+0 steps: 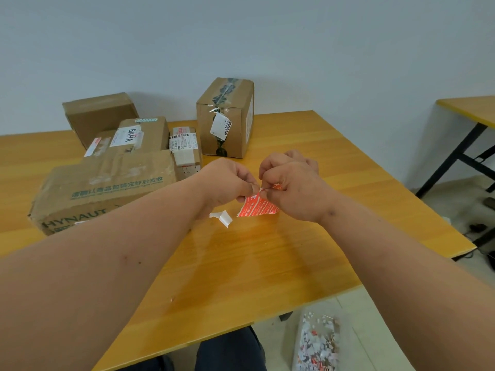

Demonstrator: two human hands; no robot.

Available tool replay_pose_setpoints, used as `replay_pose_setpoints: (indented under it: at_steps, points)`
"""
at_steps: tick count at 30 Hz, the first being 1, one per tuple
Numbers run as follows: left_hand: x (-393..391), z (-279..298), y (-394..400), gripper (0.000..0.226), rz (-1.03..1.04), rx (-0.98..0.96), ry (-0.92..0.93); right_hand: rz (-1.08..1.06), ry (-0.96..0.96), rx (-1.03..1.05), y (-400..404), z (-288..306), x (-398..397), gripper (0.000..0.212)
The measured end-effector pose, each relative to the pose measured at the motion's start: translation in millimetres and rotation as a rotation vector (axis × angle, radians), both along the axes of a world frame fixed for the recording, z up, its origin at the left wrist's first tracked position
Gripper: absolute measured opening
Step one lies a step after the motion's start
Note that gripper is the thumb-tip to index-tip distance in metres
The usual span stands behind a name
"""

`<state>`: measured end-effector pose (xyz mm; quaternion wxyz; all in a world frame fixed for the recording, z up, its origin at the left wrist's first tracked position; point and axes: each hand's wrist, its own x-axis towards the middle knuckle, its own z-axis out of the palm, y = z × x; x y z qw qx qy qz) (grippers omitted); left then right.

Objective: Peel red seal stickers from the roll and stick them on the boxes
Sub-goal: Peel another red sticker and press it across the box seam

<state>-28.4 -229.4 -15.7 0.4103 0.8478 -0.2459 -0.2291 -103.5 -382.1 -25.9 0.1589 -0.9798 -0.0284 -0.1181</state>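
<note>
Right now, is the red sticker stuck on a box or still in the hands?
In the hands. The red sticker hangs above the table, pinched at its top edge by the left hand and right hand, touching no box.

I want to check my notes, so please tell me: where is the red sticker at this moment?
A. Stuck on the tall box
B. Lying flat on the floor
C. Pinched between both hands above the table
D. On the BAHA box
C: the left hand and right hand pinch the top edge of the red sticker, which hangs above the table.
</note>
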Motion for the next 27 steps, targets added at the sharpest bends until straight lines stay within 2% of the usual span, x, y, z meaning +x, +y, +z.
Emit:
replay_pose_setpoints:
  at_steps: [4,9,13,16,23,27]
  points:
    - [0,2,1,0.009,-0.053,0.057,-0.03,-0.04,0.034,0.014,-1,3,0,0.012]
    - [-1,7,3,0.01,-0.093,0.068,-0.021,-0.093,0.099,0.027,-3,9,5,0.015]
    - [0,5,5,0.023,-0.088,0.037,0.001,-0.09,0.11,0.054,-3,9,5,0.02]
    - [0,4,1,0.009,-0.096,0.11,-0.106,-0.086,0.118,0.033,-2,9,5,0.017]
    - [-2,1,-4,0.011,-0.13,0.17,-0.206,-0.096,0.113,-0.051,-1,10,6,0.031]
    - [-2,0,-4,0.012,-0.105,0.168,-0.168,-0.089,0.087,-0.034,1,9,5,0.021]
